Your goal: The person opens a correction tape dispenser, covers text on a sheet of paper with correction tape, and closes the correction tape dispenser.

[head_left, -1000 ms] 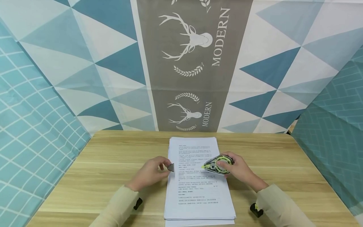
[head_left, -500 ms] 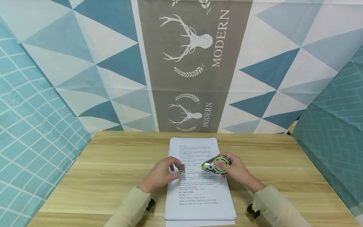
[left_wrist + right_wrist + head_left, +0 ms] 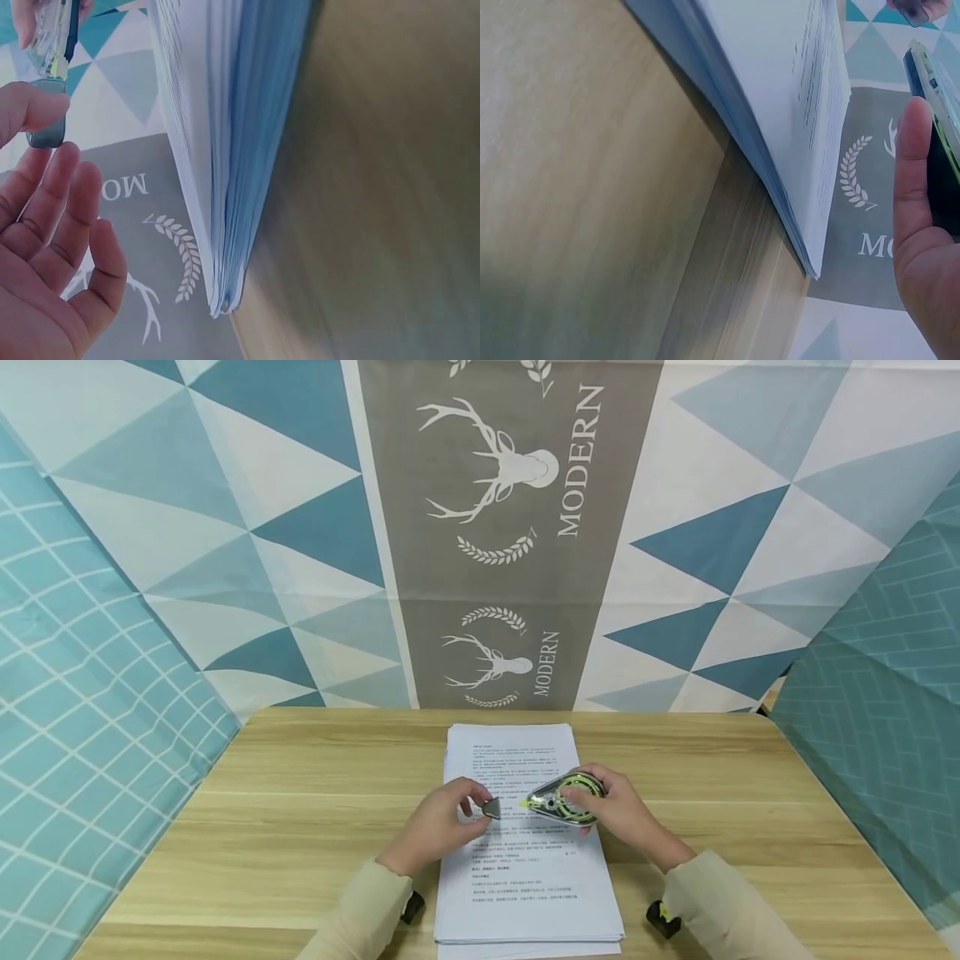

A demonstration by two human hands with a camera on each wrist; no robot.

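Observation:
My right hand point(image 3: 626, 810) grips a correction tape point(image 3: 566, 799) with a clear and black body, green wheels and a yellow tip that points left. The thumb lies along its side. My left hand point(image 3: 442, 822) pinches a small smoky-grey cap point(image 3: 491, 808) between thumb and fingertips. In the left wrist view the cap point(image 3: 49, 112) is in line with the tape's yellow tip, and the other fingers spread away from it. The head view shows a short gap between cap and tip. Both hands are over a thick stack of printed paper point(image 3: 525, 877).
The stack lies on a wooden table point(image 3: 315, 827), its sheets slightly uneven at the near edge. Behind the table hangs a patterned cloth point(image 3: 495, 568) with deer heads and triangles. Blue tile-patterned cloth point(image 3: 90, 693) closes in the left side.
My left hand has moved right with the cap, from the paper's left edge to over its middle. My right hand has shifted slightly left with the correction tape, narrowing the gap.

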